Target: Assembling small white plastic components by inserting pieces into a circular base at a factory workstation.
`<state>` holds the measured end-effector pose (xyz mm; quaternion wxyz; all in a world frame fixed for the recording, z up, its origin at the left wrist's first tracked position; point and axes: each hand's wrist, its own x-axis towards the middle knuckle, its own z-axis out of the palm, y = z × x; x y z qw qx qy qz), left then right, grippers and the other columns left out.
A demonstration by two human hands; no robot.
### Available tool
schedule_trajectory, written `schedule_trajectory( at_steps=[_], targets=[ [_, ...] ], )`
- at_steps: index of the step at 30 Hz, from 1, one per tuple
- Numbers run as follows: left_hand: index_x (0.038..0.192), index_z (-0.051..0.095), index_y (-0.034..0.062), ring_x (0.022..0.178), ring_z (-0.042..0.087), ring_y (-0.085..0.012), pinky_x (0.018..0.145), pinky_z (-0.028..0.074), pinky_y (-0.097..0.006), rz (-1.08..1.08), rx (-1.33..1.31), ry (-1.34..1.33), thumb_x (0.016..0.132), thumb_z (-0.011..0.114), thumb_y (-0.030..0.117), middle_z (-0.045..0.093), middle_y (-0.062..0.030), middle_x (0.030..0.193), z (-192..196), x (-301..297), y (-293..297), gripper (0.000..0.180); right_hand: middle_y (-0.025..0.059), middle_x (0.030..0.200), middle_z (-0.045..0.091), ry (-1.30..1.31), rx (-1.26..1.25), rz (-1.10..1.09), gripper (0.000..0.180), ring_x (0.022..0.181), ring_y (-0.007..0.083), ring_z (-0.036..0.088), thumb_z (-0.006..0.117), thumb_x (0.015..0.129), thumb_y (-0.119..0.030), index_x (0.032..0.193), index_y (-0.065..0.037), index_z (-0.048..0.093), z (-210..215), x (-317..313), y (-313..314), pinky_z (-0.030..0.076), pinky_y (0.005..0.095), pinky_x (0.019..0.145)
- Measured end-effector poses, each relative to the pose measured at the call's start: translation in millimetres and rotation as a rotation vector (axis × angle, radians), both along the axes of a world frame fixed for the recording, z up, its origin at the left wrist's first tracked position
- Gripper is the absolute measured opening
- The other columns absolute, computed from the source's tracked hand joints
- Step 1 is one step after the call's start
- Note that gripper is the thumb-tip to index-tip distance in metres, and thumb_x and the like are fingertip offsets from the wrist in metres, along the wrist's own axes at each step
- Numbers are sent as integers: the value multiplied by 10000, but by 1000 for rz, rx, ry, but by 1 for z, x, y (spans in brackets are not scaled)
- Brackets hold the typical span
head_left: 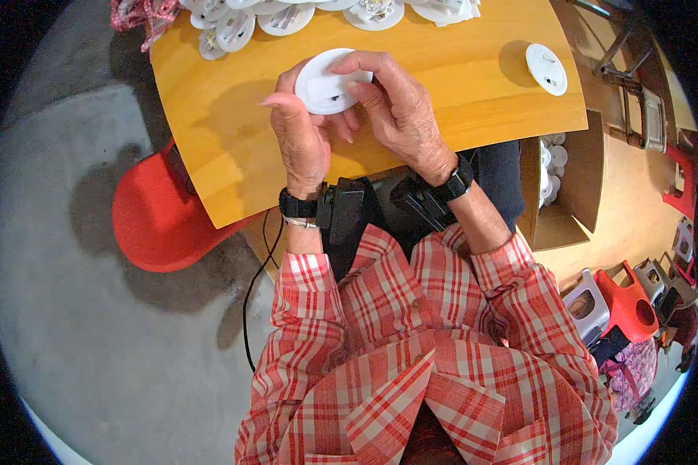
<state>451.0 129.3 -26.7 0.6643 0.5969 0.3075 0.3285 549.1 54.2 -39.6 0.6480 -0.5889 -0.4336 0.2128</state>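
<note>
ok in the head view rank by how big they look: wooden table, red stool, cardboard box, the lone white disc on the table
1. wooden table
2. red stool
3. cardboard box, partly hidden by the table
4. lone white disc
The fisheye bends things near the rim, so only the apparent size counts.

White round plastic disc (326, 84), flat side up, above wooden tabletop

Small assembly workshop: concrete floor (93, 325), parts-filled carton (574, 194), piled white discs (287, 15).

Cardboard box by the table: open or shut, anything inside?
Open: the cardboard box has its flaps up, with white round discs visible inside.
</note>
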Motion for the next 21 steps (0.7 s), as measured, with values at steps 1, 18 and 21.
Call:
schedule_trajectory(
  at_steps=[1,18,21],
  targets=[
    [1138,440,-14,523,544,-135,403,422,-218,-4,-3,-1,792,245,731,585,-94,797,0,0,0,844,90,958,611,19,6,4,238,848,305,583,518,791,13,1006,-85,547,0,0,0,477,359,722],
    [1145,439,-17,542,550,-152,425,440,-242,-53,-24,-10,820,266,696,584,-105,828,-1,3,2,802,104,927,600,106,-14,22,214,835,306,581,513,796,15,983,-80,556,-1,6,1,474,354,721],
    [1122,445,-17,528,544,-146,411,433,-233,-33,-56,-10,819,252,699,580,-105,827,-1,7,2,801,108,925,600,83,-31,34,226,851,303,581,522,802,-3,1009,-85,559,-3,9,2,475,355,730]
  ],
)
